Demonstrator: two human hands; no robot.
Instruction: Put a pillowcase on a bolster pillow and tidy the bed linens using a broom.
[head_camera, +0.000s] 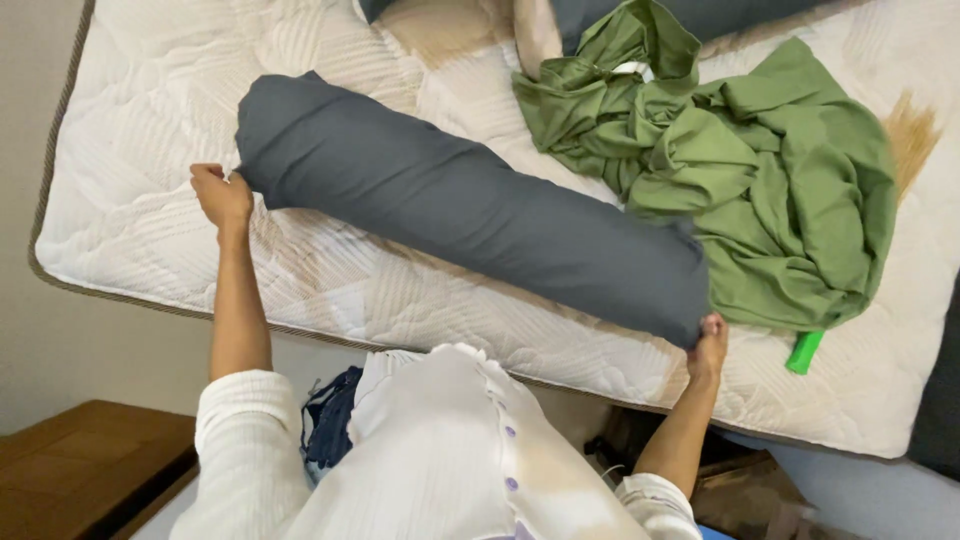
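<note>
A long dark grey bolster pillow (470, 205) lies slantwise across a bare white quilted mattress (150, 110). My left hand (222, 196) grips the pillow's near-left corner, fingers closed on the fabric. At the opposite end, my right hand (708, 346) pinches the pillow's lower right corner near the mattress edge. Both arms reach out from white sleeves, and my white buttoned top fills the bottom of the view.
A crumpled green sheet (760, 170) is heaped on the mattress to the right of the pillow, partly under its end. A small bright green object (804, 352) lies near the mattress edge. A brown wooden piece of furniture (80, 460) stands at lower left. Another dark pillow (700, 15) is at the top.
</note>
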